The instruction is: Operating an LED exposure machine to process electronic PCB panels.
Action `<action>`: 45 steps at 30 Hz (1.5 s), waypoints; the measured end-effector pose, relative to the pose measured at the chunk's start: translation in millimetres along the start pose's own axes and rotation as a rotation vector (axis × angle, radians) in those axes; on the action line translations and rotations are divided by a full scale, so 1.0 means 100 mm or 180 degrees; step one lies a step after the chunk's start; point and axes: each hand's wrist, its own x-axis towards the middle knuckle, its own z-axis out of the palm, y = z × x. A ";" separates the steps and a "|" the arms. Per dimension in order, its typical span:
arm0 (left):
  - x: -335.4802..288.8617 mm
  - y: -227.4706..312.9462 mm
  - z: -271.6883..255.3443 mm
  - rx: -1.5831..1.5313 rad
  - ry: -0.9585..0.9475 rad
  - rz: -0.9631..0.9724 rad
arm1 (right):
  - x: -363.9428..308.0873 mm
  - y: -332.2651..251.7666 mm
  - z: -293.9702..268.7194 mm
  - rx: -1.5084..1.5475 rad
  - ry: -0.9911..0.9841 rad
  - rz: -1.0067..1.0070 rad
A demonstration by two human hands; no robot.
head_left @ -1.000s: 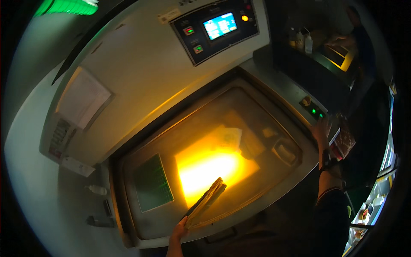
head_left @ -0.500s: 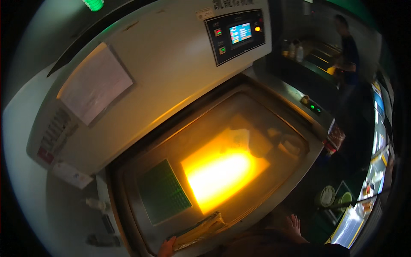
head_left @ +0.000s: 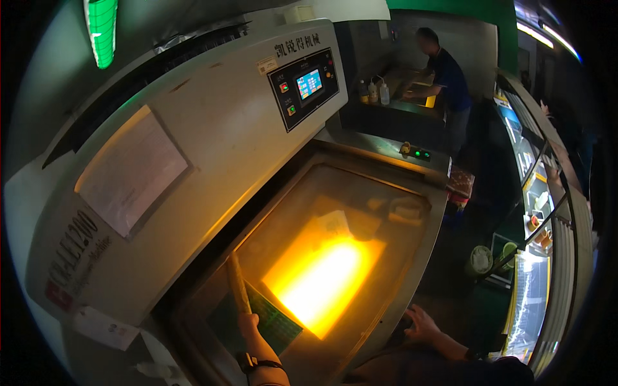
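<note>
- Tan, long, narrow bar (head_left: 238, 283), head view: straight, steeply slanted, across the dark-green rectangular panel's (head_left: 277, 321) left side, over the grey-rimmed machine bed (head_left: 421, 257).
- Left hand (head_left: 248, 323): fingers closed round bar's near end.
- Right hand (head_left: 421, 325): loosely spread, nothing visibly held.
- Pale round bucket (head_left: 481, 259), translucent white bottle (head_left: 384, 94): contents unclear.

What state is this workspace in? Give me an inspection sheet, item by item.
Surface: table top, bright yellow patch of light.
Job's things: long thin piece in left hand; green panel left of the patch, partly hidden.
Clutter: pale sheet and pale lump, hazy.
Hands: left hand closed on the piece; right hand open near the table edge, contact unclear.
Cables: nothing clearly seen.
Surroundings: lit screen on the machine; co-worker at a bench beyond.
</note>
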 end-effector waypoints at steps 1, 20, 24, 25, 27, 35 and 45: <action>-0.15 -0.05 0.02 0.0050 0.0175 0.0329 | 0.03 -0.07 0.05 0.0114 -0.0169 -0.0160; -3.14 -1.23 1.02 0.0936 -0.0061 0.2686 | 2.12 -1.02 0.15 -0.1685 -0.1463 -0.3624; -3.75 -0.89 0.66 0.0997 -0.0142 0.1877 | 2.19 -0.92 0.18 -0.1290 -0.0847 -0.3903; -3.95 -0.80 0.59 0.0997 -0.0357 0.1569 | 2.17 -0.92 0.11 -0.1451 -0.0958 -0.3908; -4.07 -1.13 1.31 0.0673 -0.0244 0.1762 | 2.12 -0.90 -0.04 -0.1557 -0.1254 -0.4165; -5.14 -0.88 2.35 -0.0377 -0.1052 0.0522 | 3.06 0.83 0.15 -0.1486 -0.0959 -0.3682; -6.26 -1.99 2.67 -0.0969 -0.1382 -0.0753 | 3.20 1.22 0.57 -0.2694 -0.1664 -0.1643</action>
